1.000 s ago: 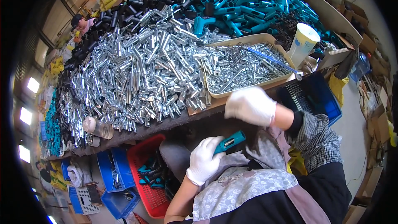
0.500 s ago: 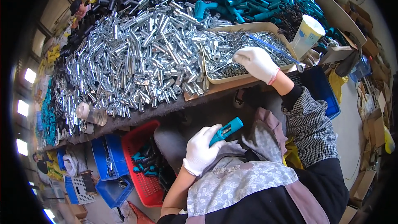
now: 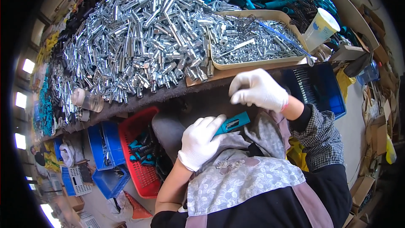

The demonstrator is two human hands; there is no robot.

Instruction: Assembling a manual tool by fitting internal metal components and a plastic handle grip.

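While the white-gloved left hand (image 3: 201, 140) clamps its fingers round a slotted teal tube (image 3: 234, 123) | white-gloved right hand (image 3: 260, 90): tube's 1 o'clock, fingers curled, cannot tell if together

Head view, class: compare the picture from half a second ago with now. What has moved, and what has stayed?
The right hand has drawn back from over the shallow tray toward the person and is now in front of its near rim. Whether it took or let go of a small part cannot be told. The left hand still grips the teal housing, and the cup stays beside the tray.
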